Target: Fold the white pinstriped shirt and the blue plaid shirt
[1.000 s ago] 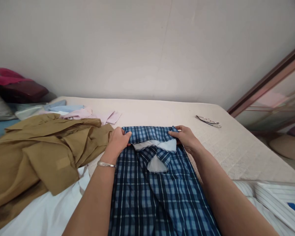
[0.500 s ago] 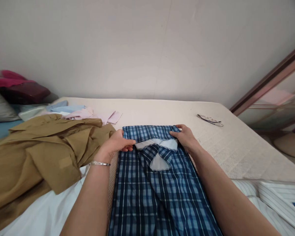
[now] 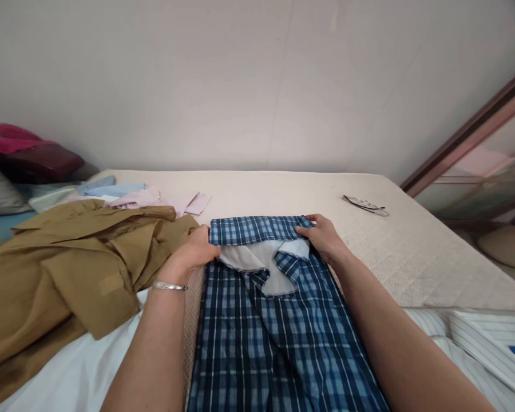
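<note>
The blue shirt (image 3: 266, 320) lies flat on the bed (image 3: 403, 252), right in front of the person. The left hand (image 3: 193, 252) pinches one end of the collar (image 3: 257, 232) and the right hand (image 3: 321, 237) pinches the other. Best to pull both ends the same, so the collar sits straight. A brown coat (image 3: 77, 269) lies just beside the left hand and could get in the way. Glasses (image 3: 366, 205) lie well apart
</note>
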### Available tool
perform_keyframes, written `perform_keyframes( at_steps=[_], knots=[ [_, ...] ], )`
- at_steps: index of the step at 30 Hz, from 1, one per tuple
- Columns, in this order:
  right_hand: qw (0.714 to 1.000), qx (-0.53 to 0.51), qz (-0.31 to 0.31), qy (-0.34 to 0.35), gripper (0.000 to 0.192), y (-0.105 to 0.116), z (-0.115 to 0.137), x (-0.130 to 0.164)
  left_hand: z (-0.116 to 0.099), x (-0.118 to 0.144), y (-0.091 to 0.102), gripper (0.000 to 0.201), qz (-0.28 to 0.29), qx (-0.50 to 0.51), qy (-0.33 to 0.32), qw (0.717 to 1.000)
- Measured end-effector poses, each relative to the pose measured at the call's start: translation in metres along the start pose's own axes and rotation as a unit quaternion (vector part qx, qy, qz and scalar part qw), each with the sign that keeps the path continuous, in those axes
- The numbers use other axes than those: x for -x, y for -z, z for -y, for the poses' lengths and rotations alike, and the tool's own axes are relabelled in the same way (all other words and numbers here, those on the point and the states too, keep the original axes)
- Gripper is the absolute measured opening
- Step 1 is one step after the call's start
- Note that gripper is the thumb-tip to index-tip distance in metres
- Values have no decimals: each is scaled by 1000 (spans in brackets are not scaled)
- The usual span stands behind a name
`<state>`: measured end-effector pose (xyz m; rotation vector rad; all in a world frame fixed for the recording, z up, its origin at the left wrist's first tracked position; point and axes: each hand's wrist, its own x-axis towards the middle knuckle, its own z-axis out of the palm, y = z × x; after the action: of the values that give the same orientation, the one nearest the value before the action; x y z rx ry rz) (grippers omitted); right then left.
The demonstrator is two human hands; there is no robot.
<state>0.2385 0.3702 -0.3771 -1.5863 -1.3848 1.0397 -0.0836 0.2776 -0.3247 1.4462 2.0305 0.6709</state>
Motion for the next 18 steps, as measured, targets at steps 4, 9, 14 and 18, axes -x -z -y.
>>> perform_keyframes(
  at_steps=[4,9,14,18],
  knots=[
    [999,33,-32,15,45,4,-2,-3,3,-2,4,32,17,-26,-20,999],
    [993,102,-51,34,47,7,3,-3,7,-5,7,22,37,44,-28,998],
    [992,103,-60,33,51,4,10,1,-5,-6,-4,14,-22,312,93,945],
    [996,65,-38,43,49,4,9,2,-14,-8,-17,19,-117,338,133,924]
  ],
)
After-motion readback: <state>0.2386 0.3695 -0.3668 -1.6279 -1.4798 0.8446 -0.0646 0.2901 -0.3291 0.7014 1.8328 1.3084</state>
